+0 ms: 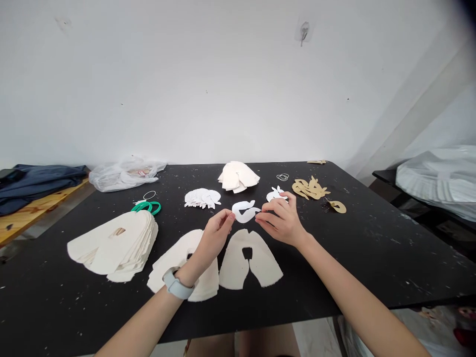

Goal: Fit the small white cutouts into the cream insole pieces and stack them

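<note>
A small white U-shaped cutout [243, 214] is held up over the table's middle. My left hand [217, 228] pinches its rounded left end between thumb and fingers. At its right side, my right hand [280, 220] pinches one of the tips; the exact grip is partly hidden by the fingers. Just below lies a single cream cloth-like piece [232, 270] with a small square hole and a slit. Beneath my left forearm is a stack of similar cream pieces [171, 263], partly covered. Behind my right hand, more small white cutouts [274, 193] are partly hidden.
Left stands a taller stack of cream pieces [111, 243] beside green-handled scissors [150, 207]. Farther back are fanned white cutouts [203, 197], another cream stack [238, 176] and a plastic bag [126, 173]. Tan cutouts [308, 188] and rubber bands [282, 177] lie right on the black table [372, 248].
</note>
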Available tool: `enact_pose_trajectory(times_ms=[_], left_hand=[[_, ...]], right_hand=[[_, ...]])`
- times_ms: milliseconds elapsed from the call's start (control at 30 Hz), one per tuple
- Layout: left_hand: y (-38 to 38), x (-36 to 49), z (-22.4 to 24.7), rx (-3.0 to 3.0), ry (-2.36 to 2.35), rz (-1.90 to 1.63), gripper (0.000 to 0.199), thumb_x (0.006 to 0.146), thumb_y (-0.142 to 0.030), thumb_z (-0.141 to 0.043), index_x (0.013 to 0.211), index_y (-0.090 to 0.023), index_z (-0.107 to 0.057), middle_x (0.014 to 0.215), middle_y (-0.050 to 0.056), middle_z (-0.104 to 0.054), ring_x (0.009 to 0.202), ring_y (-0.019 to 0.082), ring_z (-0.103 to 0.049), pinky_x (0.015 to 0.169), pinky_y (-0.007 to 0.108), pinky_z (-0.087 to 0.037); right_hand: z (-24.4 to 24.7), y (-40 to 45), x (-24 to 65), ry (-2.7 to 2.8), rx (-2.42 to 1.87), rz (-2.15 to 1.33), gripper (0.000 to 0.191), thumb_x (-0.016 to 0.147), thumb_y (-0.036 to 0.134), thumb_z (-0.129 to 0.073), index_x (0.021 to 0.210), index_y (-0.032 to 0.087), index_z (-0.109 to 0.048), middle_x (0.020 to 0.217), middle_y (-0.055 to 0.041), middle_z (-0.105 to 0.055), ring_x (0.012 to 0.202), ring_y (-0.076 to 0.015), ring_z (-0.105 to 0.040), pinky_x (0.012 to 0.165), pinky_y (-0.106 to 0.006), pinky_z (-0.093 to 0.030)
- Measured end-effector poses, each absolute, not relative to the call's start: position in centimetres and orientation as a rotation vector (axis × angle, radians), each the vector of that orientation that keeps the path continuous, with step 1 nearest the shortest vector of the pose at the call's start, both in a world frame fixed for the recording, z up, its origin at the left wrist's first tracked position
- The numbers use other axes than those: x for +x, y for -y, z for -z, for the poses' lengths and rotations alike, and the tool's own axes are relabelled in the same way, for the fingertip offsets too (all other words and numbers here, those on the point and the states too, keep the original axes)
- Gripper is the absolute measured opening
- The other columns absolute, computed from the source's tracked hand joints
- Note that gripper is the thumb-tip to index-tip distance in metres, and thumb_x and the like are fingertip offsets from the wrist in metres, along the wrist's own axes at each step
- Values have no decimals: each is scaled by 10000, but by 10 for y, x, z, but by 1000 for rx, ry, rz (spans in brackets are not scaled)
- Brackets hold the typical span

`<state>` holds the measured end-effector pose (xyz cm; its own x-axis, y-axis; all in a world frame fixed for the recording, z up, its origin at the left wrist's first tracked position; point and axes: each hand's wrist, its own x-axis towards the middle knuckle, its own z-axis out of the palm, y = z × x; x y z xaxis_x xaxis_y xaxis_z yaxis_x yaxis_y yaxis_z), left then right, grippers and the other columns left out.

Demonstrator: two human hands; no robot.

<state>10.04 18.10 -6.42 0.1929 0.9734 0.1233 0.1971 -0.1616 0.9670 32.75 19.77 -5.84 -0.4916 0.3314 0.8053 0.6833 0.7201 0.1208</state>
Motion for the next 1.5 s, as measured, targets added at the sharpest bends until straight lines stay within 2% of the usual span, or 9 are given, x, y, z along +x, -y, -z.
enact_pose_trajectory(times_ms=[400, 600, 900, 1167, 1267, 1367, 1500], left_hand=[[-178, 103, 65, 1534, -1137, -1000, 341, 963, -487, -463, 767, -210, -485, 657, -36, -426, 615, 126, -402, 544, 249, -310], [-177, 103, 62, 1520, -1099, -982, 347, 968, -472, -462, 744, -207, -452, 664, -38, -422, 623, 123, -400, 572, 258, -317], [-177, 102, 62, 1531, -1105, -991, 362, 961, -484, -439, 727, -209, -442, 658, -25, -432, 617, 134, -400, 576, 271, -330], [-177, 103, 59, 1541, -1119, -971, 326, 976, -428, -443, 738, -206, -467, 621, -44, -403, 598, 127, -356, 556, 260, -281], [-176, 103, 60, 1559, -1120, -966, 326, 986, -437, -433, 754, -211, -471, 631, -43, -402, 606, 132, -361, 564, 265, -283], [-173, 105, 62, 1635, -1086, -1001, 365, 1011, -447, -374, 747, -210, -462, 678, -27, -448, 644, 140, -402, 611, 279, -322], [-169, 105, 60, 1704, -1051, -1016, 454, 1042, -443, -199, 761, -216, -474, 715, -1, -526, 698, 162, -475, 687, 304, -377]], right_hand=[[62, -199, 330, 2172, -819, 409, 132, 904, 209, -624, 870, 319, -687, 847, 29, -680, 809, -160, -598, 1008, -472, -284], [63, -199, 330, 2156, -790, 514, 119, 915, 222, -614, 857, 306, -676, 825, 27, -681, 784, -164, -591, 982, -467, -299], [64, -201, 336, 2113, -804, 402, 121, 877, 205, -659, 853, 320, -686, 793, 39, -683, 765, -160, -604, 981, -474, -303], [64, -202, 333, 2122, -754, 551, 109, 891, 182, -646, 885, 291, -654, 803, 35, -702, 754, -156, -613, 970, -455, -328], [65, -202, 332, 2127, -783, 508, 119, 894, 176, -626, 881, 292, -649, 818, 32, -697, 756, -155, -611, 973, -454, -319], [64, -202, 330, 2124, -831, 471, 131, 895, 167, -595, 851, 285, -629, 799, 32, -678, 744, -154, -599, 965, -450, -318], [62, -200, 326, 2030, -825, 411, 138, 871, 131, -585, 827, 261, -590, 775, 20, -644, 730, -159, -561, 906, -429, -349]])
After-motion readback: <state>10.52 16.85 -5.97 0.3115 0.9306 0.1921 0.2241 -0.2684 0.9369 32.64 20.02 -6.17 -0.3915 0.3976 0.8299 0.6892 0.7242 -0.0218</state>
